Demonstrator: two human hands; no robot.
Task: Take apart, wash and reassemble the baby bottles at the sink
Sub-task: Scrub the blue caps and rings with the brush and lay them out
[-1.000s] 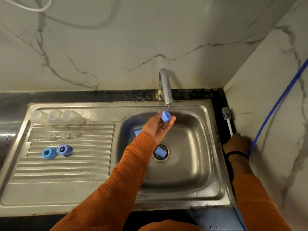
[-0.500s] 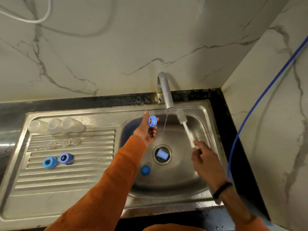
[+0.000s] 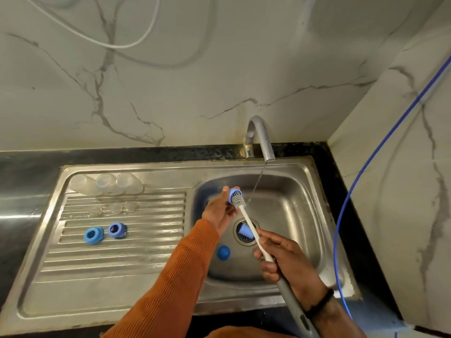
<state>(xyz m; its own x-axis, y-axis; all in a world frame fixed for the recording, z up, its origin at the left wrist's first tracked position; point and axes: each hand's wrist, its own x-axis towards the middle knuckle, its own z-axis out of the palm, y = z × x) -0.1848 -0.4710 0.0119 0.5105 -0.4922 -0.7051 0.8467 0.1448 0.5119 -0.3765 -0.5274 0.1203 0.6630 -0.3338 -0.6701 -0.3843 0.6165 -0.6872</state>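
Your left hand (image 3: 220, 211) pinches the small blue plastic bottle ring (image 3: 234, 194) over the steel sink basin (image 3: 292, 215), and that is the big change: half a second ago the ring was on its own, with the brush held off to its right. Now the grey bristled head of the long white-handled bottle brush (image 3: 249, 222) sits right at the ring's mouth, pushed in from below and to the right. Your right hand (image 3: 285, 259) is wrapped round the brush's shaft lower down, where white gives way to a grey grip, fingers curled firmly about it.

A second ago that right hand was out on the dark counter by the wall, reaching for the brush; it has swung across and is now over the basin. A thin stream falls from the curved steel tap (image 3: 261, 140) just right of the ring, not onto it.

Below your left hand, a pale blue cap (image 3: 244, 231) lies in the drain strainer, and a round blue piece (image 3: 223, 252) rests on the basin floor beside your sleeve, as before. Far left of your grip, on the ribbed draining board (image 3: 122, 264), two blue collar rings (image 3: 105, 234) lie side by side, with clear bottle bodies (image 3: 107, 183) and clear teats (image 3: 112, 208) beyond them, unmoved.

No writing or brand can be read on anything.
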